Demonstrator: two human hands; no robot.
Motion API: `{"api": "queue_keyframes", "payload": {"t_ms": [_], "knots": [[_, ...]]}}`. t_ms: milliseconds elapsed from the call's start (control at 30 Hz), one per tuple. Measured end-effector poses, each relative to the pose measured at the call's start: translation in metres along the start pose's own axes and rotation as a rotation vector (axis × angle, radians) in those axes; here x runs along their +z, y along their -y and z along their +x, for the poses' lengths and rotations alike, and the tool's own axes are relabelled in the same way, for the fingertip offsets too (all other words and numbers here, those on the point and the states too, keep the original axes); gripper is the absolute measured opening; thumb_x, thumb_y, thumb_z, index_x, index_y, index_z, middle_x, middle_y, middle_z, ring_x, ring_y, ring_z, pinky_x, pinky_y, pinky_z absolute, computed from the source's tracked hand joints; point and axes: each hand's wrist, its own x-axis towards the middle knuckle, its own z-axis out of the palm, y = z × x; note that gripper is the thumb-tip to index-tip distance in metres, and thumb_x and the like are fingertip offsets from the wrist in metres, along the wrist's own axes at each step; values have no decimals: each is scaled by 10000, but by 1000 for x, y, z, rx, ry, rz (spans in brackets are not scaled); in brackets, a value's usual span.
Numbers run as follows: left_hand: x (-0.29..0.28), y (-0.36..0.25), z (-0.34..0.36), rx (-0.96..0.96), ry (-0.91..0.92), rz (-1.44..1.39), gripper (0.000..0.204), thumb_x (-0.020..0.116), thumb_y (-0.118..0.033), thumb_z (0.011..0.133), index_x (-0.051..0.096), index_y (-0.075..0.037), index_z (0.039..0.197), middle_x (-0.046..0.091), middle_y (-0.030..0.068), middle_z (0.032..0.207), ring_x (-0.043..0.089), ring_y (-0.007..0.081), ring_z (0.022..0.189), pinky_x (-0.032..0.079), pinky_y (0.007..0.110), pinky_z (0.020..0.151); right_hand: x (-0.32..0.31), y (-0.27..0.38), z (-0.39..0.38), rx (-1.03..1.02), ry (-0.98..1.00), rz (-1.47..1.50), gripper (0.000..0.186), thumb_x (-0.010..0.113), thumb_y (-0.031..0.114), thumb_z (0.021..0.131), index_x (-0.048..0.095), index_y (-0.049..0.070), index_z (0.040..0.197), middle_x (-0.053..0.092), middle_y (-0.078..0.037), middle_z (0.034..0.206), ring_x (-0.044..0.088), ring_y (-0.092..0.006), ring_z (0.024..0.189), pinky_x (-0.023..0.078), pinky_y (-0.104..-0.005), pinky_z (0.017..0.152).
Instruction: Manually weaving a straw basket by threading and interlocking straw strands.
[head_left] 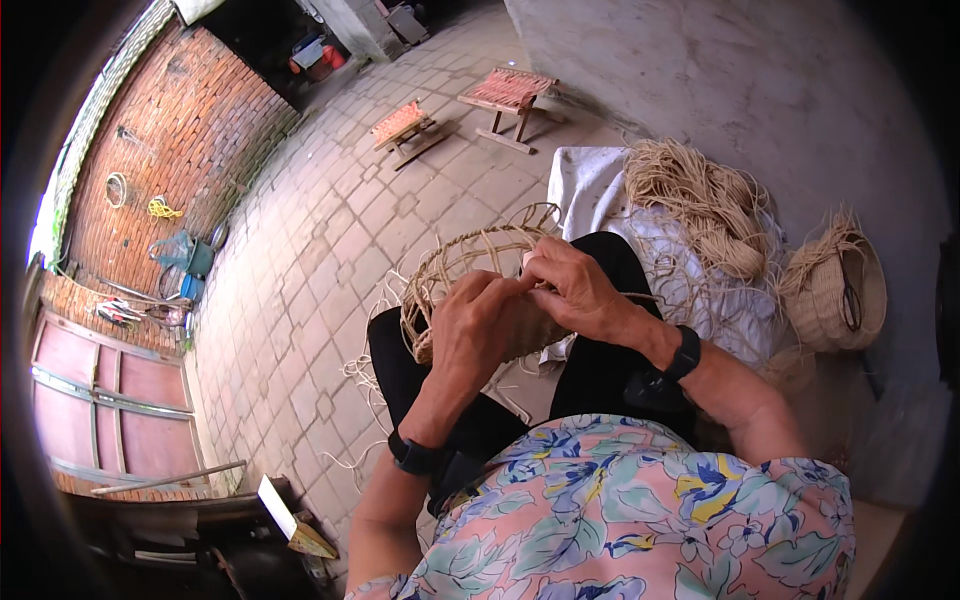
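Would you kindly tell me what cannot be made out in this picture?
All in the head view:
Exact grips of the left hand and right hand: the hands block them.
Part of the woven basket: hidden behind the left hand.
White cloth under the fiber bundle: covered by it.
Red object by the dark opening: too small and dim to identify.

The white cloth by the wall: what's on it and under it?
A big heap of tan strands lies on the white cloth, with looser strands around it. Whatever is under the cloth is covered. The heap and the person's right knee hide parts of the cloth.
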Motion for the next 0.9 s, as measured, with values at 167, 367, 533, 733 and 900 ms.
{"api": "queue_keyframes", "payload": {"t_ms": [167,367,533,733,900], "knots": [[5,4,10,-137,133,-32,101,664,-25,777,697,-59,867,649,102,812,651,283,708,517,344,654,-4,3,-4,-116,-180,-139,113,659,26,718,576,22,795,541,-130,820,569,-325,774,474,-396,690],[7,3,12,-183,165,-30,70,650,-38,787,691,-47,842,648,102,802,660,251,699,517,327,644,-32,-7,-63,998,134,520,169,643,232,887,594,72,905,580,-57,684,578,-176,579,471,-319,525],[7,6,15,-167,175,-29,64,650,-40,787,688,-47,837,648,105,797,660,247,697,515,322,639,-27,-18,-59,731,-328,1550,292,583,305,942,586,54,1090,608,-25,727,575,-129,563,484,-275,577],[-6,6,29,-275,294,-173,113,612,-48,823,695,-26,896,675,65,842,625,141,654,490,284,596,-31,-40,-68,762,-151,1226,299,484,346,994,594,74,936,627,-23,720,593,-107,590,476,-255,528],[-6,31,38,-167,463,-515,201,561,-31,860,699,-25,1006,663,2,842,497,64,535,411,216,508,-20,-47,-76,810,-119,1084,313,446,355,1010,572,90,899,627,-39,755,579,-110,616,476,-244,571]]}}
